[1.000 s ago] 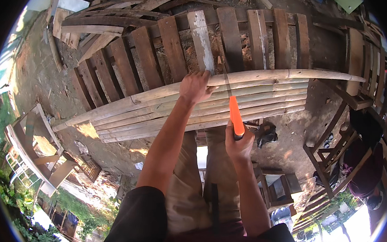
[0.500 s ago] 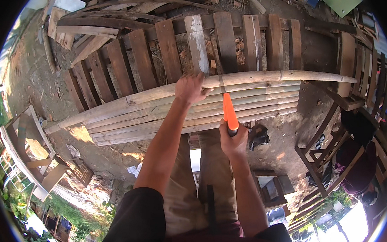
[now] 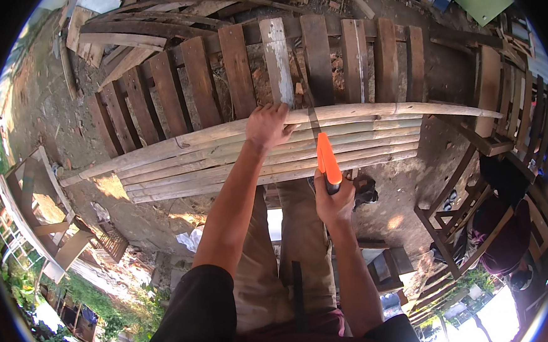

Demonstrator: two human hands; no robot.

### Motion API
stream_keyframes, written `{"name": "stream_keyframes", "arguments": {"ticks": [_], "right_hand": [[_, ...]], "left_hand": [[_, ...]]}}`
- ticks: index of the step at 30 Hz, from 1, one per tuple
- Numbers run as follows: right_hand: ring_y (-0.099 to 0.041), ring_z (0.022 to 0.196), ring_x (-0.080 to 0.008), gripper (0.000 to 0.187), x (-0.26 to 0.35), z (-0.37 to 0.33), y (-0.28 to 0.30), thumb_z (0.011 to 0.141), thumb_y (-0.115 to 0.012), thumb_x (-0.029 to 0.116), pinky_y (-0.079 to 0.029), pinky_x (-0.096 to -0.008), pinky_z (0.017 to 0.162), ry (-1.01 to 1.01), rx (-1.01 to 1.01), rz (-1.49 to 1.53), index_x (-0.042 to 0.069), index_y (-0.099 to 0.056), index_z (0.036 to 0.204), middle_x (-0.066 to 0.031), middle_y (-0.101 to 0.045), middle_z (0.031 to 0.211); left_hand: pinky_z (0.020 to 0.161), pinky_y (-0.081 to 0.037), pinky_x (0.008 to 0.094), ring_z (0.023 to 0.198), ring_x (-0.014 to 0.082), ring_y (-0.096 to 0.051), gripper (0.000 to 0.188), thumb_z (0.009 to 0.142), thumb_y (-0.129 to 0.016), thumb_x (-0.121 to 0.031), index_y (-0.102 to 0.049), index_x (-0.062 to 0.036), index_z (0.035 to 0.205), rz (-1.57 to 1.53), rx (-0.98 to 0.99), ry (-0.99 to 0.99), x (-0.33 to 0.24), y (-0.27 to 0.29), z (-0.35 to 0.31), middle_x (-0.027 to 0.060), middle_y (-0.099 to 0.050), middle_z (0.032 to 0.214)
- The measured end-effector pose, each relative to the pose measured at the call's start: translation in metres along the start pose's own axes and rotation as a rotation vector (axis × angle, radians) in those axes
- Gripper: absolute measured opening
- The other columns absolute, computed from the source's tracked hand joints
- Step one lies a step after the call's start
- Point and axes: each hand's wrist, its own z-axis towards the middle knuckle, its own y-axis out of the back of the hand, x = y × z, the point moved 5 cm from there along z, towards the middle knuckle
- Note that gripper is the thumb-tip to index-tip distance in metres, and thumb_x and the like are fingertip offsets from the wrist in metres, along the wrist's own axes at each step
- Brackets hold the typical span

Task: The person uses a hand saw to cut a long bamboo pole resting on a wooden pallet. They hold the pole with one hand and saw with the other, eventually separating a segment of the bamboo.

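Note:
A long, pale bamboo pole [image 3: 358, 111] lies crosswise in front of me, along the near ends of dark wooden slats. My left hand [image 3: 267, 127] grips it from above, left of the saw, with the thumb on the near side. My right hand [image 3: 336, 203] is wrapped round the handle of a hand saw [image 3: 328, 158], orange with a dark grip end. Its thin blade crosses the pole just right of my left hand and points away from me. How deep the blade sits in the bamboo I cannot tell. Several cut bamboo poles [image 3: 373, 145] lie side by side, nearer my legs.
Spaced slats of a wooden frame [image 3: 236, 73] stretch beyond the pole, one with peeling white paint. Scrap boards [image 3: 152, 31] are heaped at the far left. Wooden furniture frames [image 3: 437, 224] and a bent-over person in a dark red top [image 3: 500, 232] are at right.
My right hand and the saw have drawn slightly toward me and to the right. The left hand keeps its hold on the pole. The whole view has shifted a little.

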Motion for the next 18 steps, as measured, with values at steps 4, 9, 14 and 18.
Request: {"name": "stream_keyframes", "arguments": {"ticks": [4, 9, 14, 18], "right_hand": [[-0.050, 0.050, -0.0164, 0.023, -0.044, -0.003, -0.015, 0.093, -0.069, 0.018, -0.044, -0.0345, 0.054, 0.038, 0.021, 0.170, -0.002, -0.064, 0.083, -0.0105, -0.057, 0.057], [-0.052, 0.053, -0.0143, 0.028, -0.011, 0.007, -0.008, 0.094, -0.069, 0.023, -0.045, -0.0343, 0.055, -0.001, 0.035, 0.044, -0.002, -0.064, 0.082, -0.0084, -0.057, 0.058], [-0.055, 0.054, -0.0183, 0.038, 0.028, 0.027, 0.013, 0.095, -0.067, 0.031, -0.047, -0.0372, 0.059, -0.178, 0.162, -0.053, -0.003, -0.063, 0.080, -0.0104, -0.059, 0.060], [-0.060, 0.057, -0.0276, 0.033, 0.041, 0.026, 0.010, 0.094, -0.065, 0.026, -0.048, -0.0414, 0.062, -0.106, 0.148, -0.070, -0.004, -0.062, 0.079, -0.0158, -0.061, 0.062]], "left_hand": [[0.085, -0.055, 0.0427, 0.096, 0.0300, -0.070, 0.053, 0.084, -0.073, -0.054, -0.060, -0.0070, 0.105, -0.056, 0.059, 0.044, -0.002, 0.006, 0.005, 0.0115, -0.070, 0.097], [0.085, -0.054, 0.0423, 0.093, 0.0292, -0.070, 0.053, 0.083, -0.075, -0.054, -0.061, -0.0068, 0.102, -0.041, 0.086, 0.086, 0.000, 0.013, 0.007, 0.0103, -0.069, 0.095], [0.082, -0.048, 0.0385, 0.090, 0.0233, -0.064, 0.046, 0.077, -0.080, -0.046, -0.062, -0.0086, 0.098, -0.004, -0.107, 0.087, -0.008, 0.003, -0.006, 0.0053, -0.065, 0.092], [0.079, -0.042, 0.0386, 0.090, 0.0216, -0.060, 0.042, 0.075, -0.082, -0.038, -0.060, -0.0106, 0.097, -0.009, -0.253, 0.072, -0.015, 0.002, -0.016, 0.0029, -0.062, 0.090]]}}
